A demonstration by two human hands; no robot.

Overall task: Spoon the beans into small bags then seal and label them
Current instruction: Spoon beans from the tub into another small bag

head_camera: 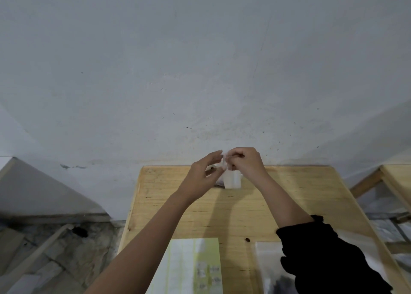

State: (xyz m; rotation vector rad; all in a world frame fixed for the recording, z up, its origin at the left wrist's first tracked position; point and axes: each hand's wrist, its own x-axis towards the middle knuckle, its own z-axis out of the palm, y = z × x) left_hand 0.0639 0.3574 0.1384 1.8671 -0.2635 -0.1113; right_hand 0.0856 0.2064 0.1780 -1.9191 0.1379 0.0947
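We hold a small bag (224,161) up over the far end of the counter (289,193), well beyond the label sheet (193,265). Our right hand (243,162) pinches its top with curled fingers. Our left hand (205,171) pinches the opposite edge between thumb and straighter fingers. A dark bean seems to show inside, so we judge sealing is under way. Labelling is not yet done, and a stray bean (247,239) lies just right of the sheet.
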